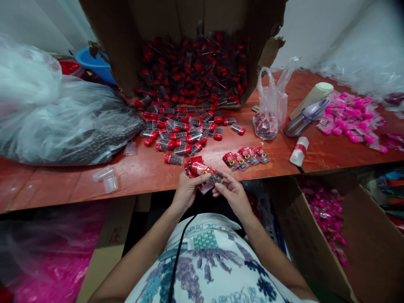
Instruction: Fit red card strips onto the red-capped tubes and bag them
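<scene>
Close to my body, at the table's front edge, my left hand (186, 189) is closed on some red printed plastic packets (197, 166). My right hand (231, 189) pinches the lower end of one packet, where small dark beads show through clear plastic. Whether a capped tube sits inside it I cannot tell. Just beyond my hands lie many clear tubes with red caps (179, 136), filled with dark beads. To the right, several filled red packets (246, 157) overlap in a row.
A tipped cardboard box (124, 50) full of red-capped tubes stands behind. Left is a large plastic bag of dark beads (78, 122), with empty clear tubes (110, 184) before it. Rightward are a tied bag (269, 109), a purple-handled tool (304, 120) and pink-capped pieces (353, 118).
</scene>
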Demonstrator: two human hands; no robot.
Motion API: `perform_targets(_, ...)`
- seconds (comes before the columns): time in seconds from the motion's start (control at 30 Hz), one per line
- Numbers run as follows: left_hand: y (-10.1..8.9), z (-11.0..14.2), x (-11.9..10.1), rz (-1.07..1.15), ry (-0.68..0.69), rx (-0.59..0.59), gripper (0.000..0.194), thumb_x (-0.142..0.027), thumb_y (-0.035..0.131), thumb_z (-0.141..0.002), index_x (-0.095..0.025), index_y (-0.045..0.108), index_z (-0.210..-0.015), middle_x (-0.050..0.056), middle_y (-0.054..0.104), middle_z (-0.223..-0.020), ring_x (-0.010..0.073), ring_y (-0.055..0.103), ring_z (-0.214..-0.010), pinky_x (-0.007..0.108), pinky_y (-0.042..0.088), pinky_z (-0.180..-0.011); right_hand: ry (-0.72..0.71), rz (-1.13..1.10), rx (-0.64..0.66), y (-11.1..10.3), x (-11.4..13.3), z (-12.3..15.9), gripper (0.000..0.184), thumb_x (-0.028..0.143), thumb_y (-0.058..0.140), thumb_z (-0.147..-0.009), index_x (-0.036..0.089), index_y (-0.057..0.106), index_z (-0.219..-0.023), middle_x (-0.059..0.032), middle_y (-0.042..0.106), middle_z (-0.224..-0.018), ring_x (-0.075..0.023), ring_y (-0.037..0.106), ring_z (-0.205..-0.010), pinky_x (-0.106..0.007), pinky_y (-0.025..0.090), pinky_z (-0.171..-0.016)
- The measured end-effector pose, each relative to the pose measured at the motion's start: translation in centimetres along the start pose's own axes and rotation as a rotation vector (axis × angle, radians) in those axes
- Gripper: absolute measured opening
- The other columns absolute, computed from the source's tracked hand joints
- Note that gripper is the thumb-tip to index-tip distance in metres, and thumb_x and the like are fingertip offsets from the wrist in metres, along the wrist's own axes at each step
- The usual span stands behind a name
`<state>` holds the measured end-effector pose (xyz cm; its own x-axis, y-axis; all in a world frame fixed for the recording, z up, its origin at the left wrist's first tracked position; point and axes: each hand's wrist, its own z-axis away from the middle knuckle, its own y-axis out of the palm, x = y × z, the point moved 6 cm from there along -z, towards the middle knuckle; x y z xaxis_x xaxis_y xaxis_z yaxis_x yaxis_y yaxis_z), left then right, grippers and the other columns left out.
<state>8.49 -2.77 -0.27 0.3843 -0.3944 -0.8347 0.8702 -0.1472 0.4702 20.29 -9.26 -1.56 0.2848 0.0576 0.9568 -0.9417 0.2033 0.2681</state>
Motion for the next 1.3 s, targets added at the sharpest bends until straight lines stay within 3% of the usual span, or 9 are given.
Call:
perform_targets(0.2, 0.7, 0.0, 1.2, -0.029, -0.085, 0.034, 0.021, -0.014, 0.082, -0.054, -0.012, 0.067, -0.070, 0.001, 0.068, -0.067, 0.0126, 0.061, -0.058, 0.024, 0.050, -0.059, -0.149, 0.294, -0.114, -1.3, 0.0, -0.4, 0.039, 0.029, 0.065, -0.078, 0.031, 0.062, -0.116, 0.0003, 0.050, -0.088, -0.0121, 0.055, -0.074, -0.025, 0.053, -0.065)
perform_targets(0.43, 0.7, -0.6, 2.7, -0.013, -0.174, 0.086, 0.029, -0.015, 0.081, -0.056, -0.011, 0.071, -0.084, 0.008, 0.073, -0.083, 0.0186, 0.068, -0.073, 0.028, 0.053, -0.071, -0.295, 0.444, -0.248, -2.5, 0.2, -0.2, 0.035, 0.025, 0.066, -0.077, 0.030, 0.064, -0.111, -0.0002, 0.052, -0.092, -0.0140, 0.055, -0.078, -0.027, 0.049, -0.075)
perform_targets(0.53, 0.3, -1.3, 3.5, -0.031, -0.211, 0.071, 0.037, -0.015, 0.082, -0.053, -0.011, 0.071, -0.087, 0.010, 0.073, -0.082, 0.0212, 0.069, -0.072, 0.031, 0.054, -0.069, -0.357, 0.524, -0.366, -4.7, 0.5, 0.0, 0.036, 0.027, 0.063, -0.080, 0.029, 0.061, -0.116, -0.0018, 0.053, -0.098, -0.0149, 0.056, -0.082, -0.029, 0.049, -0.079)
perform_targets(0.67, -0.1, -2.7, 4.0, -0.080, -0.203, 0.006, 0.040, -0.016, 0.083, -0.050, -0.009, 0.070, -0.087, 0.010, 0.073, -0.081, 0.0207, 0.068, -0.067, 0.032, 0.055, -0.064, -0.429, 0.761, -0.503, -9.6, 2.3, -1.2, 0.041, 0.033, 0.061, -0.082, 0.027, 0.057, -0.122, -0.0062, 0.051, -0.109, -0.0191, 0.055, -0.097, -0.036, 0.046, -0.090)
perform_targets(0.8, 0.9, -4.6, 4.2, -0.191, -0.166, -0.014, 0.044, -0.018, 0.084, -0.046, -0.011, 0.067, -0.086, 0.005, 0.070, -0.071, 0.0181, 0.065, -0.059, 0.030, 0.053, -0.059, -0.395, 1.098, -0.490, -13.7, 5.1, -4.6, 0.062, 0.048, 0.068, -0.073, 0.026, 0.052, -0.129, -0.0120, 0.040, -0.133, -0.0289, 0.039, -0.125, -0.046, 0.032, -0.105)
perform_targets(0.9, 2.8, -6.3, 4.8, -0.272, -0.097, 0.020, 0.043, -0.021, 0.084, -0.046, -0.012, 0.066, -0.084, 0.001, 0.067, -0.065, 0.0161, 0.061, -0.054, 0.029, 0.051, -0.056, -0.262, 1.299, -0.323, -14.6, 5.7, -7.7, 0.065, 0.057, 0.064, -0.074, 0.029, 0.050, -0.131, -0.0104, 0.034, -0.143, -0.0347, 0.025, -0.134, -0.056, 0.022, -0.107)
perform_targets(1.0, 4.9, -7.3, 5.7, -0.319, 0.024, 0.082, 0.043, -0.019, 0.082, -0.047, -0.014, 0.067, -0.086, 0.002, 0.069, -0.077, 0.0148, 0.062, -0.064, 0.026, 0.049, -0.062, -0.196, 1.376, -0.127, -14.4, 5.3, -8.9, 0.068, 0.063, 0.059, -0.074, 0.033, 0.047, -0.133, -0.0073, 0.044, -0.139, -0.0361, 0.026, -0.133, -0.058, 0.020, -0.105)
perform_targets(1.13, 7.5, -6.8, 8.1, -0.344, -0.005, 0.220, 0.035, -0.019, 0.080, -0.050, -0.015, 0.067, -0.082, 0.001, 0.069, -0.077, 0.0148, 0.060, -0.066, 0.025, 0.046, -0.064, -0.208, 1.379, -0.136, -15.5, 5.6, -6.0, 0.065, 0.064, 0.057, -0.075, 0.031, 0.050, -0.131, -0.0065, 0.050, -0.133, -0.0325, 0.037, -0.126, -0.051, 0.031, -0.102)
perform_targets(1.3, 11.0, -4.6, 10.6, -0.322, -0.181, 0.446, 0.029, -0.016, 0.079, -0.050, -0.014, 0.066, -0.076, -0.003, 0.065, -0.066, 0.0120, 0.056, -0.056, 0.023, 0.043, -0.058, -0.135, 1.414, -0.282, -20.1, 5.6, 1.9, 0.067, 0.060, 0.062, -0.073, 0.030, 0.049, -0.132, -0.0060, 0.043, -0.141, -0.0353, 0.026, -0.134, -0.055, 0.025, -0.106)
